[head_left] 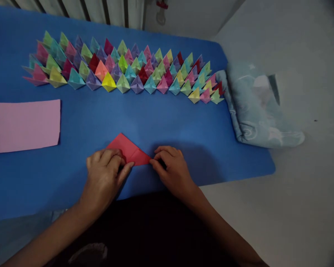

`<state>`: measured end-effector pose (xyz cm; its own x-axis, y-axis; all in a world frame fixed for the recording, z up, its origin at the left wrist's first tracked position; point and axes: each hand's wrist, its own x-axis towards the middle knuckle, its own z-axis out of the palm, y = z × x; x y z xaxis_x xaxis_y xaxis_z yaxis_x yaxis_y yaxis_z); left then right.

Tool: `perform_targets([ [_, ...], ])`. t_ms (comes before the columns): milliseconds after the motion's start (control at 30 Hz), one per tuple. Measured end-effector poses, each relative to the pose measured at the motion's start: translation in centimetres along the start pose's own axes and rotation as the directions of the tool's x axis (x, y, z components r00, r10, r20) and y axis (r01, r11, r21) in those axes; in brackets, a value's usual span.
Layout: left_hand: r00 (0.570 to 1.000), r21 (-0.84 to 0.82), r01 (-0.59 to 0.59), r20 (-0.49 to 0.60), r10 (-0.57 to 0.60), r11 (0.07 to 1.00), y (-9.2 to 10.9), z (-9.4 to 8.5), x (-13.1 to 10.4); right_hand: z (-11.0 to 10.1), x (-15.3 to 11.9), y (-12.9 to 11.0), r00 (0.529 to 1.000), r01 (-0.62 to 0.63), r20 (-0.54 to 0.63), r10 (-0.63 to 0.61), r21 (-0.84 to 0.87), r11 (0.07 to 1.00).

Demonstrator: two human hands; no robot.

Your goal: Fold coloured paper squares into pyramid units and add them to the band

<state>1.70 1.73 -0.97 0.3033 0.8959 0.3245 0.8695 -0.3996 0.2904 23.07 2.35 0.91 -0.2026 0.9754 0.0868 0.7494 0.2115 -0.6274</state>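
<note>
A red sheet of origami paper [130, 149], folded to a kite-like shape with a crease across it, lies near the front edge of the blue table [100, 115]. My left hand [104, 170] presses on its left side, fingers curled and thumb along the lower edge; part of the paper is hidden under it. At the pointed right corner, the thumb and forefinger of my right hand [171, 167] close on the tip. Farther back stand rows of small folded paper boats [123, 83] in many colours.
On the left lies a pink rectangular sheet [28, 126]. A folded light-blue patterned cloth [256, 107] sits at the table's right end. Behind the table are a white slatted radiator [117, 13] and a hanging pacifier with a red part [161, 11].
</note>
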Motion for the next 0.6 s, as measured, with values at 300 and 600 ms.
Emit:
perform_targets([
  [300,1.000,0.041,-0.013,-0.019,0.014,0.999,-0.29,0.12,-0.03,0.28,-0.22,0.20,0.999,-0.012,-0.032,0.011,-0.035,0.999],
  [600,0.997,0.101,-0.068,-0.022,0.070,0.993,-0.45,-0.31,-0.08,-0.22,-0.27,0.11,1.000,-0.028,-0.004,0.028,-0.005,1.000],
])
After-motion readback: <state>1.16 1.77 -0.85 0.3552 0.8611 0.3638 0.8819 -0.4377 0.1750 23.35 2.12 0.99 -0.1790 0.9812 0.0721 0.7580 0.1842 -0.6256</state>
